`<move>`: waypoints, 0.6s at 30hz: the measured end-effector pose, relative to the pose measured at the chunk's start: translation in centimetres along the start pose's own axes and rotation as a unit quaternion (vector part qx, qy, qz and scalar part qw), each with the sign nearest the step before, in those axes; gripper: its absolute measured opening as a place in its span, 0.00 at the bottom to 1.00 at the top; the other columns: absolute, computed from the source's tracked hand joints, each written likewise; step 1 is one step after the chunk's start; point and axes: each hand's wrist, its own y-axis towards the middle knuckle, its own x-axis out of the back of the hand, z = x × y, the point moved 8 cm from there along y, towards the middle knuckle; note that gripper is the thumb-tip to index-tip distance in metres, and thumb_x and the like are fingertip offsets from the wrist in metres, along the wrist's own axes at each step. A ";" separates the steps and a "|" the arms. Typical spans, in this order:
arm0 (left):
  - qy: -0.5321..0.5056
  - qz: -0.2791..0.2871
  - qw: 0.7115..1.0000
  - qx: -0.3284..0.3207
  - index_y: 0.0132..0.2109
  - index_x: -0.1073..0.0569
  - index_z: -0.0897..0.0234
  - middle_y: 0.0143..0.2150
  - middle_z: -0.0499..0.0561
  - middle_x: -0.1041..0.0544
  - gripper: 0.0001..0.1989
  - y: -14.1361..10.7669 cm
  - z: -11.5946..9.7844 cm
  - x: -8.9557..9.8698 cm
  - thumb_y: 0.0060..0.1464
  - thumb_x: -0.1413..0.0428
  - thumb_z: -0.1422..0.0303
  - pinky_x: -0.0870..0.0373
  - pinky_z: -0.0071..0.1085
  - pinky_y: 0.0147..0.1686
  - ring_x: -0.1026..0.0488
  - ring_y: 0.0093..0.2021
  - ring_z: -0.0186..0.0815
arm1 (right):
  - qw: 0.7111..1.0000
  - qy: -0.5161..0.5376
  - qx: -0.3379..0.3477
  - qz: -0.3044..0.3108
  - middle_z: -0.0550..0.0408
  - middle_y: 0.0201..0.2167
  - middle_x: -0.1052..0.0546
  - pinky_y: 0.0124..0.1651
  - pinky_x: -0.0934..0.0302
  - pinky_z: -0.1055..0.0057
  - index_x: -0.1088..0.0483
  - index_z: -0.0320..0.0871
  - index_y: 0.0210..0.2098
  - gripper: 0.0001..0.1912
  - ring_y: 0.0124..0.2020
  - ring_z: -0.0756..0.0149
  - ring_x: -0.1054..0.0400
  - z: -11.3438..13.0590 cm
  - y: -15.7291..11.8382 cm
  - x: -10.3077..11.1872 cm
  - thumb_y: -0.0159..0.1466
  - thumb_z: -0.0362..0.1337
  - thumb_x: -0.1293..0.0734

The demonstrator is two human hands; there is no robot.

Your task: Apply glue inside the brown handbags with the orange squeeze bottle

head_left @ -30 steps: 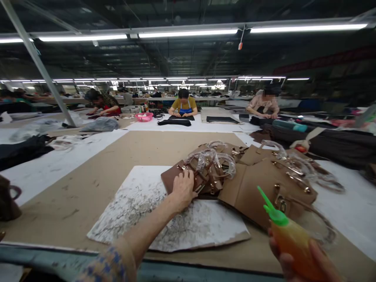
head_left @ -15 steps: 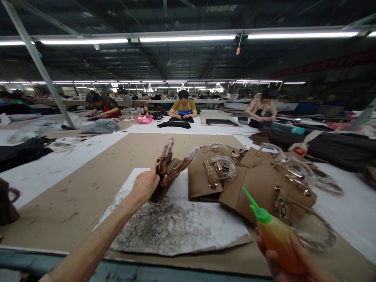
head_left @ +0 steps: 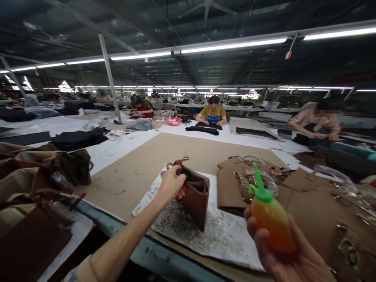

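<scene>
My left hand (head_left: 172,183) is closed on the top edge of a small reddish-brown handbag (head_left: 196,205), near its handle and metal fitting. The bag stands upright over a stained white board (head_left: 226,225), its mouth partly open and its narrow side toward me. Whether its base touches the board I cannot tell. In my right hand (head_left: 296,262) is a squeeze bottle (head_left: 273,225) of orange liquid, its green nozzle (head_left: 259,178) pointing up. The bottle is held apart from the bag, in front of several tan handbags (head_left: 308,207).
Brown bags (head_left: 32,219) are heaped at the left, beside the table's blue-grey edge (head_left: 158,254). Brown paper (head_left: 141,168) covers much of the table. Across it sit co-workers, one in a yellow top (head_left: 213,109), near a pink basket (head_left: 173,121). Black pieces (head_left: 79,138) lie at left.
My view has swung left, bringing the heaped brown bags into sight. The held bag has turned from tilted to upright, showing its side. The bottle has come up and stands straighter.
</scene>
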 end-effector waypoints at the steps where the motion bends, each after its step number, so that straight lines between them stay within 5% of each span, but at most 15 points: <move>1: 0.002 -0.009 1.000 -0.002 0.54 0.42 0.69 0.14 0.44 0.31 0.26 -0.2 0.3 0.2 0.45 0.55 0.72 0.38 0.25 0.10 0.31 0.13 0.37 | 1.000 0.005 0.000 0.015 0.34 0.49 0.34 0.41 0.32 0.74 0.46 0.32 0.57 0.31 0.43 0.60 0.31 -0.7 0.4 -1.9 0.58 0.31 0.30; 5: 0.011 -0.042 0.999 -0.019 0.48 0.41 0.66 0.15 0.43 0.32 0.18 -1.4 0.2 1.0 0.47 0.55 0.70 0.37 0.26 0.09 0.32 0.13 0.37 | 0.999 0.038 0.004 0.038 0.40 0.47 0.32 0.44 0.33 0.58 0.38 0.37 0.54 0.18 0.46 0.55 0.34 -2.8 3.0 -7.9 0.67 0.38 0.39; 9: -0.003 -0.058 0.998 -0.039 0.43 0.41 0.64 0.14 0.42 0.33 0.12 -2.8 -0.4 1.7 0.48 0.55 0.70 0.35 0.29 0.09 0.32 0.13 0.37 | 0.997 0.043 0.016 0.057 0.45 0.42 0.30 0.43 0.34 0.51 0.32 0.41 0.47 0.12 0.43 0.54 0.34 -4.3 6.0 -10.9 0.67 0.39 0.40; 18: -0.136 0.005 0.988 0.068 0.42 0.44 0.64 0.13 0.44 0.31 0.18 -3.1 1.9 2.9 0.40 0.54 0.77 0.34 0.29 0.10 0.32 0.13 0.38 | 0.998 0.052 -0.016 0.033 0.45 0.44 0.31 0.42 0.33 0.51 0.32 0.42 0.47 0.11 0.43 0.54 0.35 -6.7 7.6 -9.3 0.67 0.36 0.40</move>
